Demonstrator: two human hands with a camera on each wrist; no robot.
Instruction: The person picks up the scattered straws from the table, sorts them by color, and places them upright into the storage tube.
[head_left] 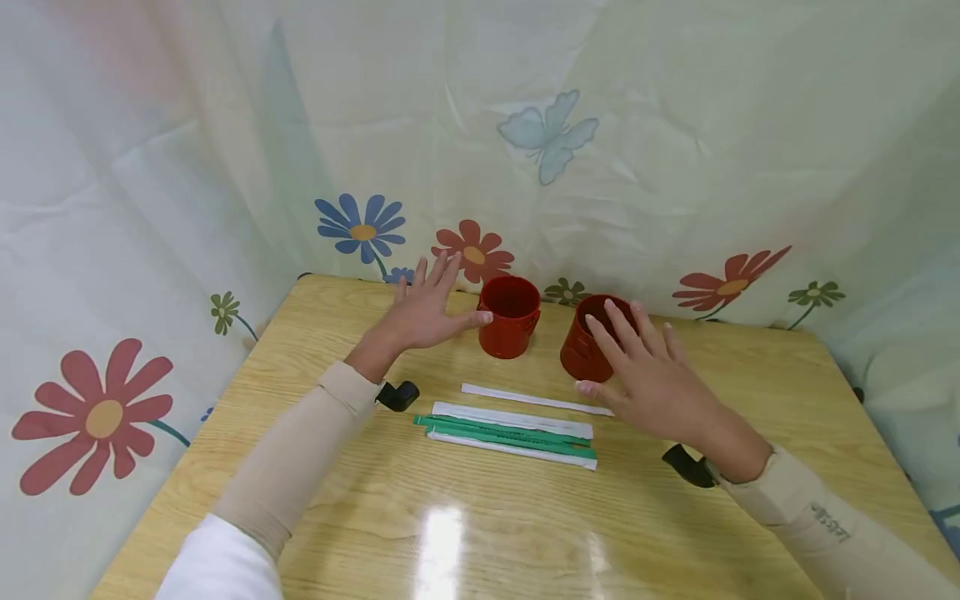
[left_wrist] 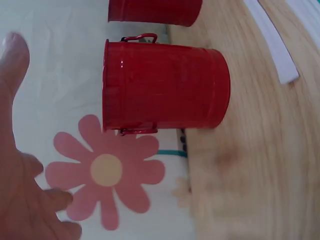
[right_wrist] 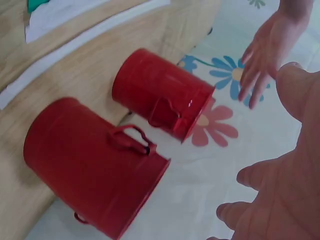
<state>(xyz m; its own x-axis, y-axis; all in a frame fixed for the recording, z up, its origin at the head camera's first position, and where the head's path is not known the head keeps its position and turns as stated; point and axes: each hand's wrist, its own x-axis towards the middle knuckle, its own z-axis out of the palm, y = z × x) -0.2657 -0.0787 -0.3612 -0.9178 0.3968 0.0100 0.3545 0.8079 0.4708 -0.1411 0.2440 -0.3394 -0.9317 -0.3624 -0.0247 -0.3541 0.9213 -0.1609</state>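
We find a glossy red metal bucket (head_left: pixel 504 340) on the far left of the wood-grain counter (head_left: pixel 360 517) and a matching red metal bucket (head_left: pixel 579 354) to its right, beyond flat white and green strips (head_left: pixel 510 434). The left hand (head_left: pixel 423 318) and right hand (head_left: pixel 658 387) are spread near them, gripping nothing. We judge sound handling needs opposed walls, avoiding the side handles (right_wrist: pixel 134 138).

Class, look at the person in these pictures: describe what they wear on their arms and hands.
The left hand and right hand are gloveless. Each forearm has a beige sleeve; the right one bears dark lettering. White cloth shows above the left one. A small, curved black piece sits at each wrist.
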